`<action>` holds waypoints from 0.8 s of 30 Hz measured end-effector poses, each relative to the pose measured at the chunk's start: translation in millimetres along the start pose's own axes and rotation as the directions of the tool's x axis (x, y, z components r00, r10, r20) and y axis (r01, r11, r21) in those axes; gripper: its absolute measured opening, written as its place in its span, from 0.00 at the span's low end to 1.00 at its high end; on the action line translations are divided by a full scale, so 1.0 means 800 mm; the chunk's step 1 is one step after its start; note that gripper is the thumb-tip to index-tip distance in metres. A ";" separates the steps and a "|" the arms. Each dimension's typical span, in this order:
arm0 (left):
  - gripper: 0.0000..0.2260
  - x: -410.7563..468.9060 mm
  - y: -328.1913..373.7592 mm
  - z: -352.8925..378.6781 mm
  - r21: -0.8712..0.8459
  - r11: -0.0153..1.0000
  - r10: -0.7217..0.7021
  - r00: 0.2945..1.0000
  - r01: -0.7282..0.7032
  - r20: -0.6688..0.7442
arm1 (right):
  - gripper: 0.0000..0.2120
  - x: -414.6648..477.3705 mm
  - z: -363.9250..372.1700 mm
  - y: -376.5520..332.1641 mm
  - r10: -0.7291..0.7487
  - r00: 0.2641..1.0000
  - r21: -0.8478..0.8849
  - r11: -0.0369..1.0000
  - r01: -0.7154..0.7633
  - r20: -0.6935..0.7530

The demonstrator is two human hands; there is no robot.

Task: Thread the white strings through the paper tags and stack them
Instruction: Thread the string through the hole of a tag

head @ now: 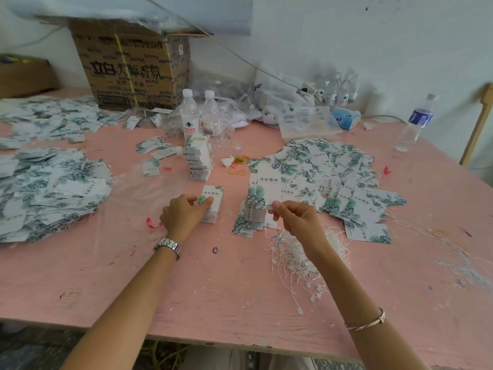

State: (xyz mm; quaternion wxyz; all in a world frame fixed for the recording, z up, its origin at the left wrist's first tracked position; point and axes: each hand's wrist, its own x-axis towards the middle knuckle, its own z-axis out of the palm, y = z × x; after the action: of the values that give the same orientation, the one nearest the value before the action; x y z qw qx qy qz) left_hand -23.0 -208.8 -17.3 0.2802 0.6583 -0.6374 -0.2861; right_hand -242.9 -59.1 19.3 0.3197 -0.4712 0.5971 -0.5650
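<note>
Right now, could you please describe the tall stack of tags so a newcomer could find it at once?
Start at the big cardboard box at the back of the pink table; two white-capped water bottles stand beside it. Just in front of them rises the tag stack. Unlike the loose heaps around, it is a tall column with a yellow band.

String pile [306, 252] lies right of tag stack [213, 204].

Bare forearms, steel wristwatch [168, 247] (left), bangle [366, 322]
</note>
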 end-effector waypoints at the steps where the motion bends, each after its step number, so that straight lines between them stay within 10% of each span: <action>1: 0.25 0.001 0.000 -0.001 -0.015 1.000 0.004 1.000 -0.004 0.002 | 0.15 -0.001 0.000 0.000 -0.007 1.000 0.002 1.000 0.007 0.005; 24: 0.12 -0.017 0.006 -0.005 -0.474 0.872 0.076 0.991 -0.118 -0.106 | 0.18 -0.019 0.011 0.020 -0.045 0.999 -0.010 0.999 0.045 0.018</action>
State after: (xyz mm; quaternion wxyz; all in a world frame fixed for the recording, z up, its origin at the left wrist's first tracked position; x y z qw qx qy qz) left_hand -23.2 -195.1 -10.8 0.4749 0.5471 -0.5665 -0.3927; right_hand -232.9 -49.5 0.3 0.3097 -0.4911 0.5864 -0.5648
